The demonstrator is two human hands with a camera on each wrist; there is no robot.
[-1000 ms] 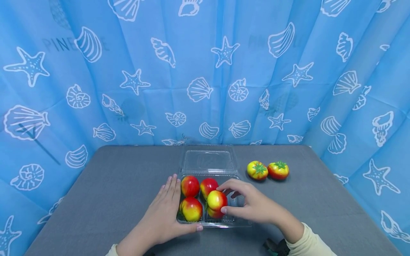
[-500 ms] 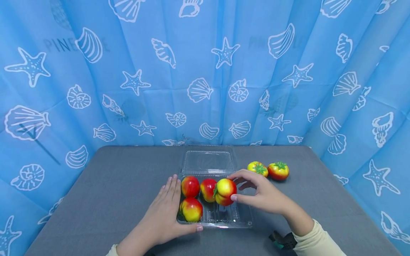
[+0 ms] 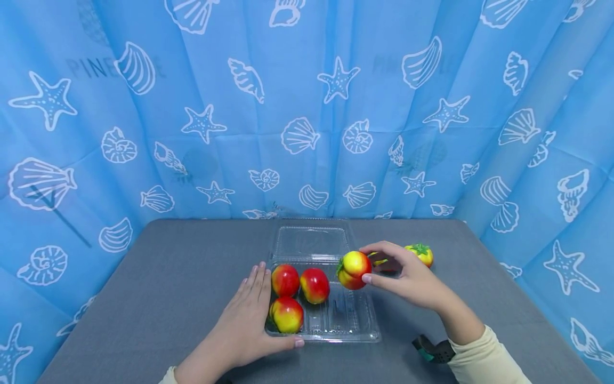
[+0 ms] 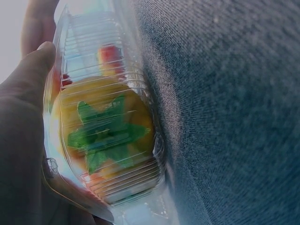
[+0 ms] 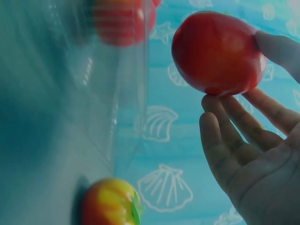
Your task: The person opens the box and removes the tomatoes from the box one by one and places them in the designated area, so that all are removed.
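Observation:
My right hand (image 3: 408,274) pinches a red-and-yellow tomato (image 3: 354,270) between thumb and fingertips. It holds the tomato above the right back part of a clear plastic container (image 3: 336,337); in the right wrist view the tomato (image 5: 218,54) shows its red side. Three more tomatoes sit inside the container: one at back left (image 3: 285,280), one at back middle (image 3: 314,285) and one at front left (image 3: 287,314). My left hand (image 3: 244,320) rests along the container's left side, fingers straight, thumb at the front edge. Through the clear wall, the left wrist view shows a tomato's green leafy top (image 4: 110,133).
The container's hinged lid (image 3: 312,242) lies open toward the back. Beyond my right hand are two tomatoes on the grey table (image 3: 192,266), one (image 3: 421,255) partly covered and the other mostly hidden. A blue shell-print curtain (image 3: 297,176) hangs behind. A black device (image 3: 434,350) sits at the right sleeve.
My right hand has lifted the tomato out of the container's front middle and carried it back and to the right. The left hand has stayed put.

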